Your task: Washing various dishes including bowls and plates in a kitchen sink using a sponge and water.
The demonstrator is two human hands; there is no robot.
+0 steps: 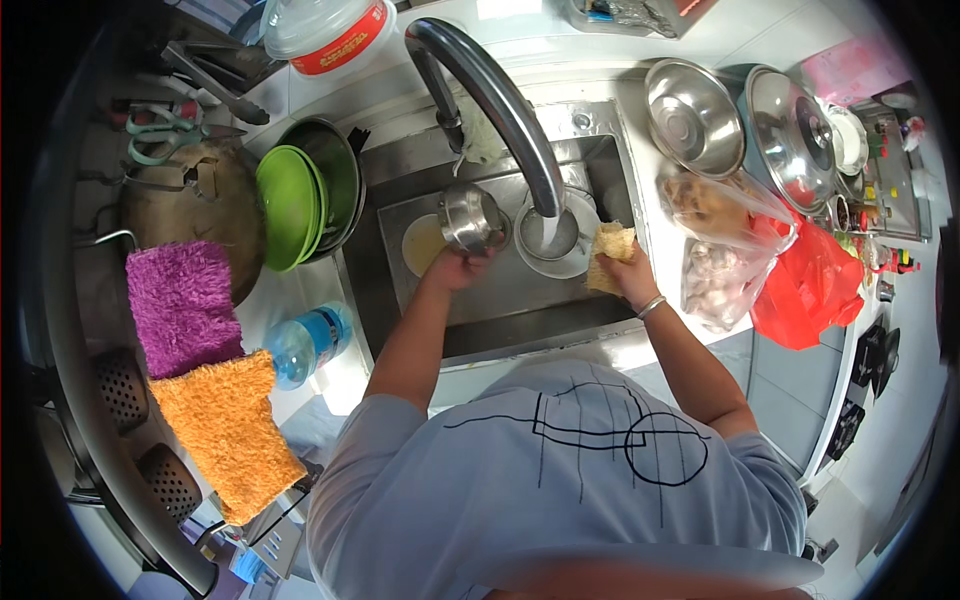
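Observation:
In a metal sink (517, 311), my left hand (463, 268) grips a small stainless steel bowl (466, 217) tilted on its side. A yellowish sponge or scouring pad (611, 247) is held in my right hand (628, 274), near the sink's right edge. Water runs from the curved metal faucet (517, 112) into a metal bowl (546, 238) that sits in a white dish (570, 268). A shallow round dish with yellowish contents (421, 244) lies left of the bowl I hold. A pale cloth (480, 131) hangs at the faucet's base.
Left of the sink stand green bowls (289, 206), a plastic bottle (311, 341), and purple (184, 307) and orange cloths (232, 435). On the right are a steel basin (694, 120), clear bags of food (712, 281) and a red bag (806, 292). A lidded tub (330, 34) stands behind.

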